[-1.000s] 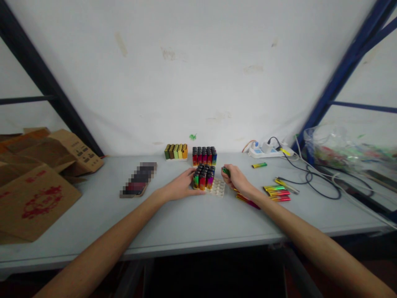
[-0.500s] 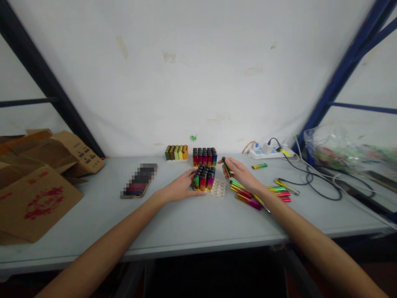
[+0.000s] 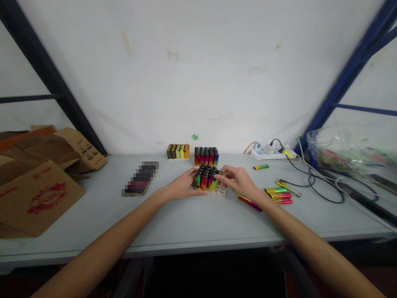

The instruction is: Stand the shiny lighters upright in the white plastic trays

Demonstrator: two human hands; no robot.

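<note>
While bracing packed lighters (image 3: 203, 182) within gripping fingers of left hand (image 3: 180, 187), seemingly against sliding, holds 1 tilted lighter (image 3: 213, 184) over tray (image 3: 221, 192) with pinching fingers of right hand (image 3: 241, 181).

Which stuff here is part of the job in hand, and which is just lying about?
In use, by the look of it:
- left hand, against the tray's side
- right hand, on a tilted lighter
- white tray, part-filled
- standing lighters
- probably loose lighters

Lying about:
- cardboard boxes
- power strip
- black cable
- plastic bag
</note>
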